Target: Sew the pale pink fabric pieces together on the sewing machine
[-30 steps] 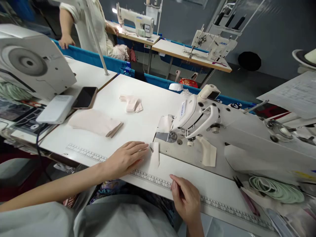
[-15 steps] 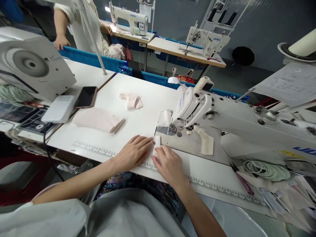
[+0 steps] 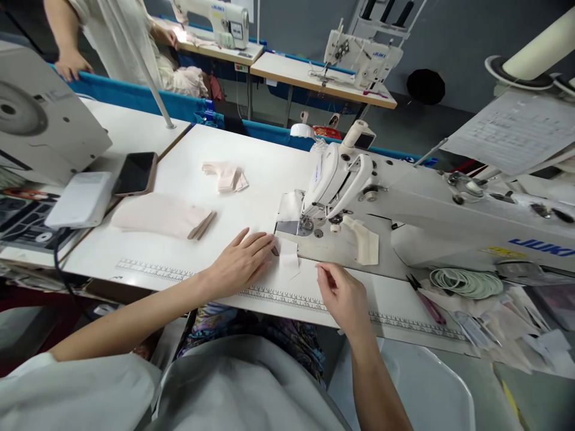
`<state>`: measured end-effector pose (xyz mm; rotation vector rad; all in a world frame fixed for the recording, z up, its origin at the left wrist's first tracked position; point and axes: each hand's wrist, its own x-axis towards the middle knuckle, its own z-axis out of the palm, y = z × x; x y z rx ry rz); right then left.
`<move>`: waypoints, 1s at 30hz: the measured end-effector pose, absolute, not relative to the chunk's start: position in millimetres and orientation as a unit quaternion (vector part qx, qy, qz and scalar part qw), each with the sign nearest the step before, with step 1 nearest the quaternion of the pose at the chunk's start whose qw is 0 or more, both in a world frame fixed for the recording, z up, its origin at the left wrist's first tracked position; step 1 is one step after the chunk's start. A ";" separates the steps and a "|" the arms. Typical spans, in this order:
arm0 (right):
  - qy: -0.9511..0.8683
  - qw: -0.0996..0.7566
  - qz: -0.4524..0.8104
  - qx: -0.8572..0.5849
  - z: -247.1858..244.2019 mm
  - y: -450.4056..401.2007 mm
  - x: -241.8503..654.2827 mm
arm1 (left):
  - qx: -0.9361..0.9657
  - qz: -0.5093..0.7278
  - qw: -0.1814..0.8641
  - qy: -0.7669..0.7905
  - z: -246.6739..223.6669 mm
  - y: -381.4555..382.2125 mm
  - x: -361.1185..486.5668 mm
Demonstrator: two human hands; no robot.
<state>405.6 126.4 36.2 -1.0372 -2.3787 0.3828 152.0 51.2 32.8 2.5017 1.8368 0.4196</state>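
Observation:
A small pale fabric piece [image 3: 288, 257] lies on the table just in front of the sewing machine's needle area, with a loose thread at its near edge. My left hand [image 3: 245, 261] rests flat at its left side, fingers stretched out, fingertips at the cloth's edge. A small dark thing shows beside those fingertips; its kind is unclear. To the right of the cloth, apart from it, my right hand [image 3: 344, 294] is closed in a pinch; whatever sits between thumb and fingers is too small to make out. The sewing machine [image 3: 335, 176] stands just beyond both hands.
Left of my hands lie a stack of pale pink cloth [image 3: 157, 216] and a smaller pile [image 3: 226, 177]. Beyond are a phone [image 3: 135, 173] and a white box [image 3: 79, 199]. Pink-handled scissors [image 3: 431, 308] and green cord [image 3: 467, 283] lie right. A co-worker [image 3: 121, 45] stands behind.
My right hand has left the cloth and moved right, still pinched. My left hand has stayed by the cloth, which now lies more exposed. The view has shifted slightly.

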 end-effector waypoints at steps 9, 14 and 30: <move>-0.961 0.167 0.079 -0.208 39.2 112.9 385.1 | 0.826 0.108 0.047 0.551 31.5 78.0 150.1; -0.954 0.192 0.099 -0.209 32.2 107.7 390.7 | 0.819 0.128 0.041 0.558 41.0 72.1 148.2; -0.975 0.114 0.092 -0.166 30.0 165.0 365.0 | 0.811 0.191 0.001 0.553 10.0 2.9 219.3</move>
